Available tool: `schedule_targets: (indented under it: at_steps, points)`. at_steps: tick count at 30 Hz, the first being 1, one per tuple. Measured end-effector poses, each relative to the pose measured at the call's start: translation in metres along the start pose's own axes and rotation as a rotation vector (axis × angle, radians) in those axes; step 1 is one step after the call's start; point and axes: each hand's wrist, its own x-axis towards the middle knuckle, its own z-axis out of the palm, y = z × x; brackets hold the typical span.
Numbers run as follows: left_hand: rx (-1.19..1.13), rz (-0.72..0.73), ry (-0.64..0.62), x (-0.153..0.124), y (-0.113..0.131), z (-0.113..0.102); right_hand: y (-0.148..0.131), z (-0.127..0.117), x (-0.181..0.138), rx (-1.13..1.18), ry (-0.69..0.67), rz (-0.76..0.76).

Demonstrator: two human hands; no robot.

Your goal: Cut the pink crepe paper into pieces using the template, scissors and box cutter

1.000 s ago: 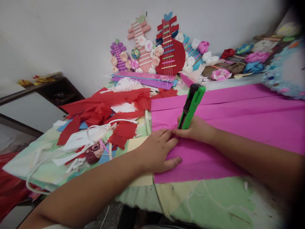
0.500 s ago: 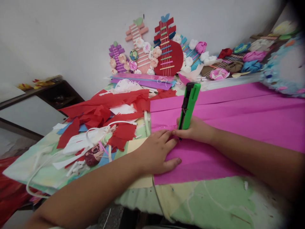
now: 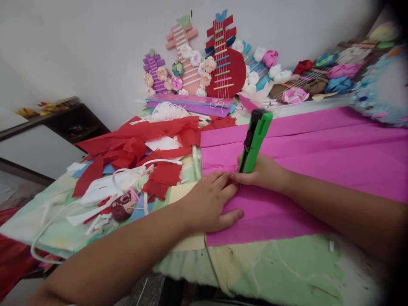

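Observation:
A large sheet of magenta paper (image 3: 312, 165) lies on the table under both hands, with fold lines across its far part. My right hand (image 3: 264, 170) is closed around a green and black utility knife (image 3: 255, 142), held nearly upright with its lower end down at the paper. The blade tip is hidden by my fingers. Flat on the sheet's left part rests my left hand (image 3: 215, 199), fingers spread, its fingertips touching or close to the right thumb. Beneath the left wrist, a cream sheet (image 3: 191, 240) sticks out.
Torn red crepe paper (image 3: 124, 146), a white cable (image 3: 52, 216) and a brown painted face piece (image 3: 124, 206) lie on the left. Paper lutes, including a red one (image 3: 231, 74), lean on the wall behind. A fluffy blue-edged object (image 3: 366, 100) sits at right.
The view has shifted slightly. The knife's top leans a little farther right and its lower end stays near the same spot on the paper. My left hand remains in place.

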Motion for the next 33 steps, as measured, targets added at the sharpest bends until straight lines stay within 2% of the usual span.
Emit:
schedule_targets:
  at_steps: [9, 14, 19, 33]
  points:
    - [-0.002, 0.005, -0.006, 0.0010, 0.0007, 0.0003, 0.0002, -0.0017, 0.0006, 0.069, 0.036, 0.035]
    - [0.004, 0.012, 0.016, 0.0002, 0.0006, 0.0005, -0.0006, -0.0043, -0.0023, 0.157, -0.038, -0.042]
    - [-0.001, 0.013, 0.015, -0.0004, 0.0007, -0.0003, 0.0012, -0.0029, -0.0025, 0.137, -0.078, -0.068]
    - [-0.037, -0.004, -0.023, 0.0010, 0.0001, -0.0006, -0.0002, -0.0007, -0.0041, 0.041, -0.029, -0.059]
